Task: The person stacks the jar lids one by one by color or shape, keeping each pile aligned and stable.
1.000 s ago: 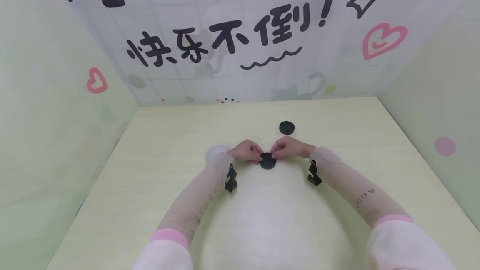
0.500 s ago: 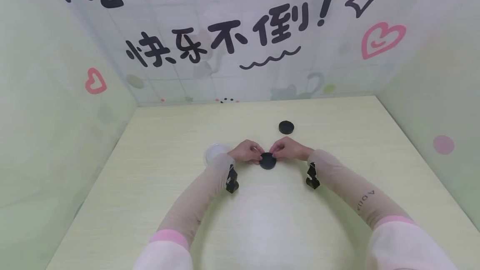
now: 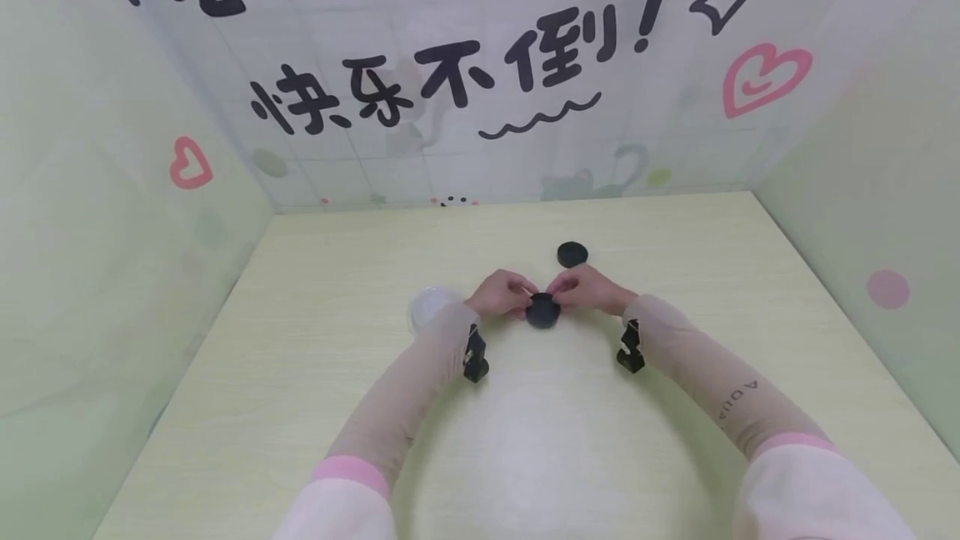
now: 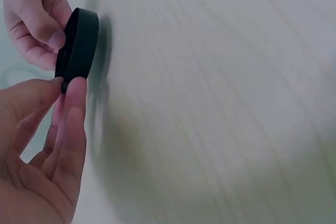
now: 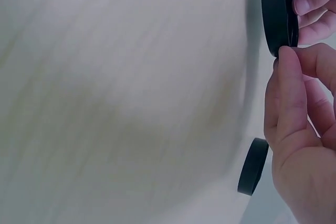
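Note:
A shallow black round lid (image 3: 543, 312) is held between both hands near the middle of the table. My left hand (image 3: 501, 294) pinches its left edge between thumb and fingertips. At the opposite edge, my right hand (image 3: 588, 288) pinches it the same way. In the left wrist view the lid (image 4: 86, 43) stands tilted just off the table, its rim facing the camera. A second black round lid (image 3: 572, 254) lies behind the right hand. It also shows below the right hand in the right wrist view. Left of the left hand sits a whitish round dish or lid (image 3: 431, 307), partly covered by the sleeve.
The pale wooden table (image 3: 517, 457) is closed in by printed cloth walls at the back (image 3: 405, 165) and both sides. Small black devices (image 3: 476, 357) are strapped at both wrists.
Both hands have moved slightly away from the body and to the right, bringing the black lid along. The lid looks lifted a little; the second lid and the whitish one stay put.

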The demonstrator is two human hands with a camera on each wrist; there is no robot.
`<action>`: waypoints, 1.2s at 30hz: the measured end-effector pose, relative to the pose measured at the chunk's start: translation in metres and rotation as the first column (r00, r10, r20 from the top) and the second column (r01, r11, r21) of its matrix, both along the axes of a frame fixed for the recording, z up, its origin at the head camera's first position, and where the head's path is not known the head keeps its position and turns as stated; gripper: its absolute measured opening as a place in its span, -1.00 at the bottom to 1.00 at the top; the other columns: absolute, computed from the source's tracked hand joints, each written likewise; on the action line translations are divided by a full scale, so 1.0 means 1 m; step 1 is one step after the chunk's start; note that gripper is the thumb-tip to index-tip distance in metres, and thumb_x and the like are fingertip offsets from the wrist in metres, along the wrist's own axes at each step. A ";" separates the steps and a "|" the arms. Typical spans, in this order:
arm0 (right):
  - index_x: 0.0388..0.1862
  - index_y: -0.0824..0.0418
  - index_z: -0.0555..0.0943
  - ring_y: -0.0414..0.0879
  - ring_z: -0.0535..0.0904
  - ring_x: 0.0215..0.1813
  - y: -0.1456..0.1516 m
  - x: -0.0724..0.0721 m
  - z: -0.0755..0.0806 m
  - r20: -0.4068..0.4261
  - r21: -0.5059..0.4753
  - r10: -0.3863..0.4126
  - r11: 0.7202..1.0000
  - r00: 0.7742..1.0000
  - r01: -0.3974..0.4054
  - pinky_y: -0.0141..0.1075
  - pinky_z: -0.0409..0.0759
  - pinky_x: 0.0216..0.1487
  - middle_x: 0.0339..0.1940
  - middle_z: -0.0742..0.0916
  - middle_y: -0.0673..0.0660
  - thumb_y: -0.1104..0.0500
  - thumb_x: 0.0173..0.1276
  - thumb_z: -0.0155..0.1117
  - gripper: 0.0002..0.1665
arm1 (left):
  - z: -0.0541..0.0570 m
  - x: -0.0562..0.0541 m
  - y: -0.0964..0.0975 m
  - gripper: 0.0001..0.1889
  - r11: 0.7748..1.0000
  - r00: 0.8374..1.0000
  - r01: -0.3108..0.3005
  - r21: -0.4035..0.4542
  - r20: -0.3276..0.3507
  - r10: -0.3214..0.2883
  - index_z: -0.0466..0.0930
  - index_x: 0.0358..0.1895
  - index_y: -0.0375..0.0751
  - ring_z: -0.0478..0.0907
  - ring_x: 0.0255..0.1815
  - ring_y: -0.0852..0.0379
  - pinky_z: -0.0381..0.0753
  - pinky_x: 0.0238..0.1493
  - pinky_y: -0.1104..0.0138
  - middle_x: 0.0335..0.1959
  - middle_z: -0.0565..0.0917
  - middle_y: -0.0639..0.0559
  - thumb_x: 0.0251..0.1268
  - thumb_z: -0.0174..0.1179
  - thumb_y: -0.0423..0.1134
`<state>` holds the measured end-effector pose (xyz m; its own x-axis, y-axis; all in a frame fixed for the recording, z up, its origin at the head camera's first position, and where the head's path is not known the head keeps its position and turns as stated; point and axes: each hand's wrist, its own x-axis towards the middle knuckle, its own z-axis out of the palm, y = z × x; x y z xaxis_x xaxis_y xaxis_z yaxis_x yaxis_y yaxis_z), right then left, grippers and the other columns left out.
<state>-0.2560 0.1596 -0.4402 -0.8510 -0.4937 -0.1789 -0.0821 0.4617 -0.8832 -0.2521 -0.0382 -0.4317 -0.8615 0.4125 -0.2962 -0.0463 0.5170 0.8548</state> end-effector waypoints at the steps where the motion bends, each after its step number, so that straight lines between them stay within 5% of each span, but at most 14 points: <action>1: -0.22 0.46 0.57 -0.14 0.56 -0.31 0.001 -0.001 0.000 0.000 -0.003 -0.011 1.000 1.000 0.011 -0.34 0.56 -0.25 -0.30 0.67 0.23 0.38 0.12 0.17 -0.77 | 0.000 -0.001 0.001 -0.76 1.000 1.000 -0.008 -0.002 -0.013 0.008 0.58 -0.14 -0.30 0.57 -0.54 0.14 0.56 -0.44 0.43 -0.39 0.63 -0.10 0.08 0.14 -0.46; 9: -0.19 0.47 0.57 -0.13 0.56 -0.34 0.010 -0.008 0.006 -0.053 0.009 -0.077 0.997 0.996 0.077 -0.33 0.56 -0.29 -0.29 0.67 0.28 0.37 0.13 0.17 -0.75 | -0.004 -0.004 0.012 -0.80 0.991 0.987 -0.126 0.041 -0.094 0.129 0.60 -0.20 -0.28 0.57 -0.55 0.16 0.53 -0.50 0.47 -0.42 0.63 -0.07 0.06 0.17 -0.41; 23: -0.18 0.43 0.57 -0.13 0.52 -0.34 0.011 -0.017 0.014 -0.133 0.031 -0.152 0.987 0.979 0.158 -0.37 0.50 -0.33 -0.31 0.66 0.25 0.35 0.14 0.17 -0.74 | -0.005 -0.007 0.021 -0.79 0.954 0.955 -0.280 0.112 -0.069 0.288 0.58 -0.18 -0.27 0.59 -0.42 0.09 0.57 -0.41 0.41 -0.36 0.63 -0.12 0.07 0.17 -0.38; 30: -0.17 0.42 0.57 -0.05 0.56 -0.26 0.016 -0.015 0.014 -0.121 0.010 -0.272 0.961 0.955 0.275 -0.38 0.52 -0.32 -0.27 0.66 0.28 0.32 0.18 0.17 -0.75 | -0.004 -0.015 0.032 -0.83 0.944 0.947 -0.302 0.135 -0.069 0.313 0.61 -0.21 -0.23 0.58 -0.44 0.14 0.56 -0.45 0.45 -0.37 0.63 -0.08 0.10 0.16 -0.36; 36: -0.14 0.43 0.56 0.03 0.55 -0.15 0.018 -0.017 0.015 -0.128 0.001 -0.309 0.950 0.942 0.312 -0.40 0.52 -0.29 -0.17 0.63 0.35 0.32 0.20 0.14 -0.73 | -0.004 -0.020 0.039 -0.85 0.926 0.925 -0.349 0.141 -0.108 0.365 0.62 -0.23 -0.21 0.56 -0.49 0.20 0.54 -0.44 0.46 -0.41 0.62 -0.04 0.11 0.17 -0.34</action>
